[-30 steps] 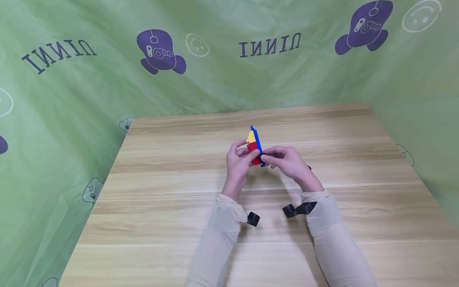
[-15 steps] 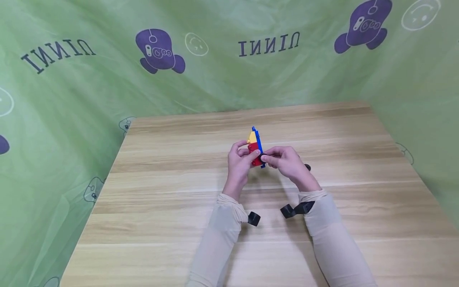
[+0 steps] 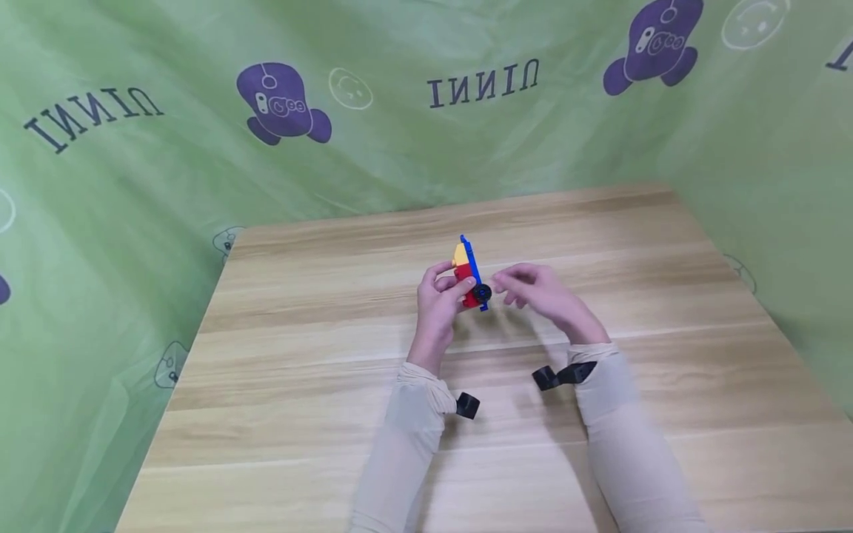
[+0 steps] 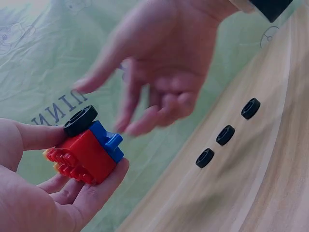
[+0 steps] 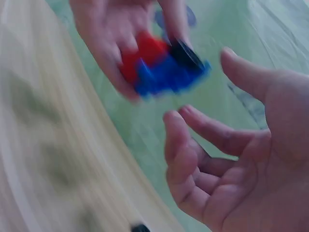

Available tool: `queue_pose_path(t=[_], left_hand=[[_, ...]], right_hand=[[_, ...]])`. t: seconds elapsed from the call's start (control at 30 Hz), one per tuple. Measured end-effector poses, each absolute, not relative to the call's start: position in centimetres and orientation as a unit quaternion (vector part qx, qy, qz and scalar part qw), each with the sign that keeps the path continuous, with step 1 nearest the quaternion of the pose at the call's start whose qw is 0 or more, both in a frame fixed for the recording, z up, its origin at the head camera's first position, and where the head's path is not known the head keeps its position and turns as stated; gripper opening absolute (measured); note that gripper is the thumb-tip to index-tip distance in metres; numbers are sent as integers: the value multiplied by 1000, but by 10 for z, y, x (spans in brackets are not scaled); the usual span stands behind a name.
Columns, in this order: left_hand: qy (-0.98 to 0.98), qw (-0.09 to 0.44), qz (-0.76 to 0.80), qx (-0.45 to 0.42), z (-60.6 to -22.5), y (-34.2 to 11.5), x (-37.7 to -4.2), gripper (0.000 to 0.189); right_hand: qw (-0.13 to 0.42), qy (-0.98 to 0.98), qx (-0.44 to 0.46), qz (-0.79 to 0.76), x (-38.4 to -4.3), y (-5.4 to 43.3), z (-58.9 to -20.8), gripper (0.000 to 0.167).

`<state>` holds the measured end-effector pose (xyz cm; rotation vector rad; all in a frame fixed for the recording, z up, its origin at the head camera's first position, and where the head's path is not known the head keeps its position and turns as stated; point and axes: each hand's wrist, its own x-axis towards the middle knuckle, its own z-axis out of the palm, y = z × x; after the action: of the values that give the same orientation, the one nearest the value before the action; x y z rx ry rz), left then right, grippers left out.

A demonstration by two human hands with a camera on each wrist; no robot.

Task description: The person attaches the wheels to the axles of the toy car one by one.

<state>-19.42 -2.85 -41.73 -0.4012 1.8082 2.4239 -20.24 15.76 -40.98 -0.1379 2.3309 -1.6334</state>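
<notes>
My left sleeve [image 3: 389,474] and right sleeve [image 3: 636,451] are long, beige and smooth along the forearm, creasing into gathered folds at the wrists. A faint greyish band [image 3: 409,409] tints the cloth there. A small black block [image 3: 468,406] juts from the left wrist; on the right, a black bracket [image 3: 578,372] ends in another. My left hand [image 3: 436,307] and right hand [image 3: 543,292] are bare.

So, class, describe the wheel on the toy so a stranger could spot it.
Above the wooden table, the left hand holds a red, yellow and blue brick toy. The black wheel sits against the toy's side; the three other wheels rest apart on the table.
</notes>
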Motion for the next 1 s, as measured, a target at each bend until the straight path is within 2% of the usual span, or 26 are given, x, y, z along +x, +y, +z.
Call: queue_pose_path(t=[0.13, 0.23, 0.37, 0.53, 0.73, 1.0], left_hand=[[584, 50, 799, -133, -416, -30, -194, 49], [587, 54, 796, -135, -415, -31, -194, 49], [592, 55, 793, -135, -413, -31, -193, 47], [590, 54, 795, -130, -411, -32, -192, 46], [592, 53, 794, -129, -410, -31, -191, 46], [594, 60, 792, -128, -410, -29, -191, 46]], right_hand=[[107, 865, 33, -489, -207, 191, -414, 61], [119, 904, 80, -403, -204, 219, -421, 67], [172, 914, 75, -359, -200, 248, -428, 63], [198, 917, 23, -345, -200, 257, -433, 61], [194, 925, -22, -327, -202, 247, -437, 62], [168, 933, -33, -317, -202, 245, -440, 40]])
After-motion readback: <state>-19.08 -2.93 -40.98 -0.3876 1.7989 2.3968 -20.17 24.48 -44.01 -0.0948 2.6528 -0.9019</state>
